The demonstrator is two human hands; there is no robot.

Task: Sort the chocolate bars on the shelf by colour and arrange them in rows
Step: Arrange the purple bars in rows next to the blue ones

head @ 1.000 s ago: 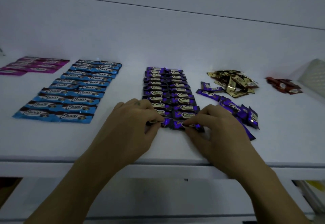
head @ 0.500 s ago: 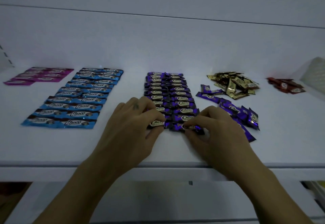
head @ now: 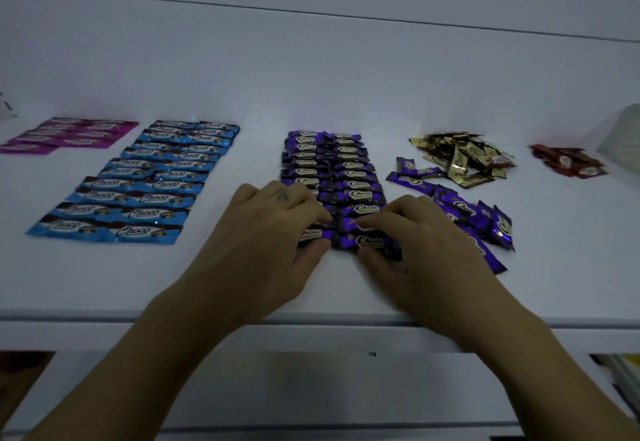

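**Head view: two purple bars pinched at the near end of the rows**

A purple bar [head: 311, 234] is pinched between thumb and curled fingers of the left hand [head: 263, 243]. Its neighbour, a second purple bar [head: 369, 241], is pinched the same way by the right hand [head: 426, 253]. Both bars lie flat on the shelf [head: 571, 267], end to end and touching, just beside the last pair of the purple rows [head: 332, 170].

Against the picture from half a second ago, little is altered: the same two bars are held, at the same end of the rows, with the same grips.

To the right, loose purple bars [head: 478, 222] are heaped close to the right hand, with a gold pile [head: 460, 158] behind them and a red pile [head: 568, 162] further right. To the left, blue rows [head: 138, 181] and pink rows [head: 69, 134] are laid out, well apart from the purple. Bare shelf is left between the blue and purple rows, and a strip between the held bars and the front edge [head: 104, 316]
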